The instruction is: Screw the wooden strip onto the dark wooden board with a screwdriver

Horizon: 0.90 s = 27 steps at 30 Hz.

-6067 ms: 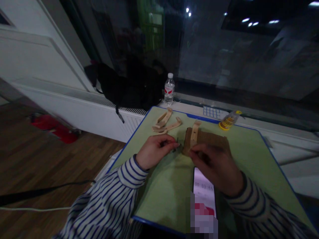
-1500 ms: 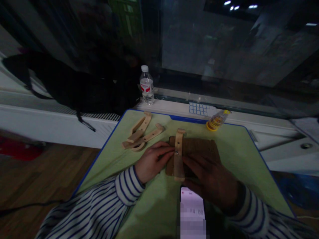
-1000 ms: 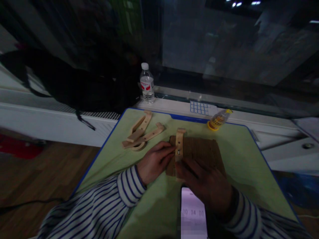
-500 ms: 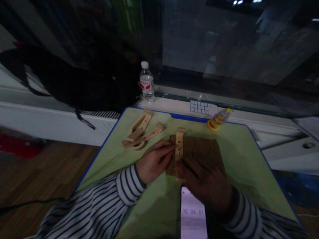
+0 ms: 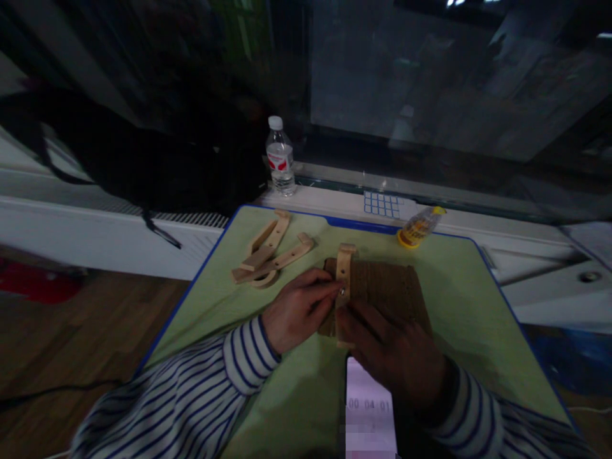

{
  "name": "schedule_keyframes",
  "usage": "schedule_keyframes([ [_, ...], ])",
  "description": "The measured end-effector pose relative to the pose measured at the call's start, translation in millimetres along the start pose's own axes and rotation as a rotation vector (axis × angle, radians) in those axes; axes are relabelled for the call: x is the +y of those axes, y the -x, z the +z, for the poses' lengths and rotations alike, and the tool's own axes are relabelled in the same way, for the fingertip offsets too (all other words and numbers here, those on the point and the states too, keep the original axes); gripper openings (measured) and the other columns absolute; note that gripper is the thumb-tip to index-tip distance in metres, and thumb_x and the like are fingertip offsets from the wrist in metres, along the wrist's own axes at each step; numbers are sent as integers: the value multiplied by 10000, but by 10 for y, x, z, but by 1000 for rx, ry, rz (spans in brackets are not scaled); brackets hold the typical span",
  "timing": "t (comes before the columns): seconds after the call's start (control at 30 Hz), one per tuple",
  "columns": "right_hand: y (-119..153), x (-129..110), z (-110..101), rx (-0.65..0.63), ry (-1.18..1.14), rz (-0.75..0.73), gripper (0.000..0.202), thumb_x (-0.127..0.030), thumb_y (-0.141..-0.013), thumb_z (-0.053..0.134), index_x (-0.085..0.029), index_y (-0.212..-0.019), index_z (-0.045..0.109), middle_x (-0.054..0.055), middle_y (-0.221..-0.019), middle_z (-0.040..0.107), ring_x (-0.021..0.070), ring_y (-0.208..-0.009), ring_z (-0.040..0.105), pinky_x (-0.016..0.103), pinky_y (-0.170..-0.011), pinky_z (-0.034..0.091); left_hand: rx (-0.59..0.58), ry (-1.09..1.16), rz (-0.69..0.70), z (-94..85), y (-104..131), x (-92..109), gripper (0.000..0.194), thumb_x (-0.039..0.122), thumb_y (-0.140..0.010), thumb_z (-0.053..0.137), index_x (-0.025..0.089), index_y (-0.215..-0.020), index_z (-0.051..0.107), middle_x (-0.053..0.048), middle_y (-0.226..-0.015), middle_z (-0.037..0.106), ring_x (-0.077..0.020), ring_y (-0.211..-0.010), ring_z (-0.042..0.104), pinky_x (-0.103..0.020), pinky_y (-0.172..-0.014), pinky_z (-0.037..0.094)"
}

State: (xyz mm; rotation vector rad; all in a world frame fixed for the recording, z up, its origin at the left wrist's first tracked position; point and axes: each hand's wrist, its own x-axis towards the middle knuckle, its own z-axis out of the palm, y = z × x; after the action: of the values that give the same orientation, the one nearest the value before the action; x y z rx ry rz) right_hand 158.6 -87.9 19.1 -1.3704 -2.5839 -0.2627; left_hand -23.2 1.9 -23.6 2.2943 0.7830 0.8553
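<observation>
A light wooden piece [image 5: 343,261] with a hooked far end and holes lies upright in view over the left part of a brown board [image 5: 389,290]. A small metal screw [image 5: 342,292] stands in one of its holes. My left hand [image 5: 296,309] reaches in from the left, its fingertips closed together at the screw. Fingers of my right hand [image 5: 396,350] are bent against the near part of the wooden piece, pressing or gripping it; its fingertips are partly in shadow.
More wooden pieces [image 5: 272,255] lie piled at the table's left. A phone [image 5: 370,408] showing a timer lies near the front edge. A yellow-capped bottle [image 5: 421,227] stands at the back right, a water bottle [image 5: 280,157] on the sill, beside a dark bag [image 5: 157,153].
My left fingertips have moved slightly right, onto the screw. My right hand stays at the near part of the wooden piece.
</observation>
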Motion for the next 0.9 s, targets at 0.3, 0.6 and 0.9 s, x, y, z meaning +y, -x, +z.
schedule_keyframes([
  [0.3, -2, -7, 3, -4, -17, -5, 292, -194, -901, 472, -143, -1172, 568, 139, -1124, 669, 251, -855, 681, 372, -582, 595, -48, -15, -19, -25, -2, 7, 324, 188, -920, 458, 208, -1193, 631, -80, -1047, 598, -174, -964, 581, -329, -857, 516],
  [0.6, 138, 22, -36, 42, -51, 38, 372, -278, -887, 541, -155, -1237, 537, 127, -1149, 671, 255, -918, 665, 415, -703, 585, -21, -20, -29, -10, -14, -34, 306, 212, -935, 456, 228, -1181, 638, -70, -1044, 611, -166, -965, 590, -318, -863, 517],
  [0.9, 1057, 281, -209, 0, -42, 299, 238, -304, -919, 485, -181, -1073, 618, 103, -967, 696, 226, -858, 658, 397, -715, 555, 44, -116, -73, -80, -18, -77, 300, 241, -918, 478, 173, -1161, 639, -83, -1038, 647, -178, -951, 615, -336, -858, 516],
])
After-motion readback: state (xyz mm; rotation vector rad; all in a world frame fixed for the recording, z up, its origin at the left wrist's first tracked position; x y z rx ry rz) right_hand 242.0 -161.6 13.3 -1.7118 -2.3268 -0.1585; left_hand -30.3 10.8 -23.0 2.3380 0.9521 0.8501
